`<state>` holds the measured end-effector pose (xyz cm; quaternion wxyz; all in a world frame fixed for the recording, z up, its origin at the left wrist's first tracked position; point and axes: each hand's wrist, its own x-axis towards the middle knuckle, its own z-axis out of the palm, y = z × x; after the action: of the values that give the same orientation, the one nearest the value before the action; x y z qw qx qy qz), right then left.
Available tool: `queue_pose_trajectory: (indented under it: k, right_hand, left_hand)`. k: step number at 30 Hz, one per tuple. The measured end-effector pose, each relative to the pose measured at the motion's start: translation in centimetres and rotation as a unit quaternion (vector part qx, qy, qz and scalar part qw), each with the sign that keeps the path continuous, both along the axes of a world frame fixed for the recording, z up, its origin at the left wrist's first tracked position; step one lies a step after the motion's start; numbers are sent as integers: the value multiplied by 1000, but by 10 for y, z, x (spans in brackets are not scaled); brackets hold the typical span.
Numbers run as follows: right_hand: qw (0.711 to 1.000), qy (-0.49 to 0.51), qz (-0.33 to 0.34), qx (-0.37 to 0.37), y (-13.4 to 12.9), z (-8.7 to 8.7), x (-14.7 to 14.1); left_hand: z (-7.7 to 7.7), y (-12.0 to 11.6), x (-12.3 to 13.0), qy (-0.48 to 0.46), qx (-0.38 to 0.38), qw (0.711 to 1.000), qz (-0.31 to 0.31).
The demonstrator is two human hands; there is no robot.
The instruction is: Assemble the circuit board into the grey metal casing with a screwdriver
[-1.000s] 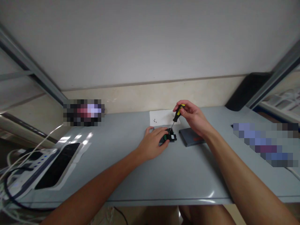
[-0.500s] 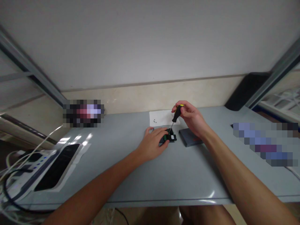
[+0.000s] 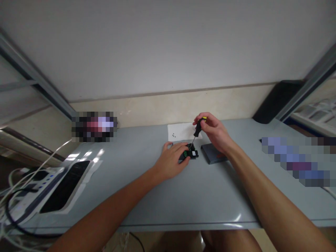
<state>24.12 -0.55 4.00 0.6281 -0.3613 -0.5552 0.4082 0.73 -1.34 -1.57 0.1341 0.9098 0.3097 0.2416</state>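
In the middle of the table lies a small black device (image 3: 193, 153) with a white label and a bit of green circuit board showing. My left hand (image 3: 172, 161) is closed over its left side and covers much of it. My right hand (image 3: 214, 130) grips a black and yellow screwdriver (image 3: 198, 128) by the handle. The screwdriver is tilted, its shaft pointing down to the device's upper edge; the tip's exact contact is hidden. Behind the device, a white sheet of paper (image 3: 181, 132) carries several tiny dark pieces, likely screws. A flat grey box-like part (image 3: 210, 153) sits under my right wrist.
On the left stand a power strip (image 3: 43, 190) with cables and a dark phone-like slab (image 3: 67, 187) on white paper. A black cylinder (image 3: 274, 101) leans at the back right. Blurred-out items lie at the back left and far right. The table's front edge (image 3: 183, 226) runs below my forearms.
Almost nothing differs. The whole view has shifted very slightly; both hands, the screwdriver and the device keep the same places relative to one another.
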Motion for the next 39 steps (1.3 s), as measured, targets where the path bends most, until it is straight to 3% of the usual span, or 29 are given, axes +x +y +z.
queue_pose_trajectory:
  k: [3,7,13,19,24,30,36,39]
  right_hand:
    - [1000,-10,-16,6,1,-2,3]
    - [1000,17,17,1,3,-4,2]
    - [999,-21,-37,5,1,-1,4]
    - [999,29,14,-4,1,0,3]
    - [999,17,-33,-6,1,0,8]
    - [998,58,30,-21,0,3,6]
    - [1000,19,-12,-13,1,0,9]
    - [999,34,15,-15,1,0,9]
  left_hand:
    - [0,0,0,-1,3,1000,-1]
    - [-1,0,0,3,7,1000,2]
    - [-2,0,0,4,14,1000,0]
    - [-3,0,0,2,13,1000,2]
    - [-2,0,0,-1,11,1000,0]
    - [0,-1,0,1,8,1000,-1]
    - [-1,0,0,-5,15,1000,-5]
    - [-1,0,0,-4,14,1000,-7]
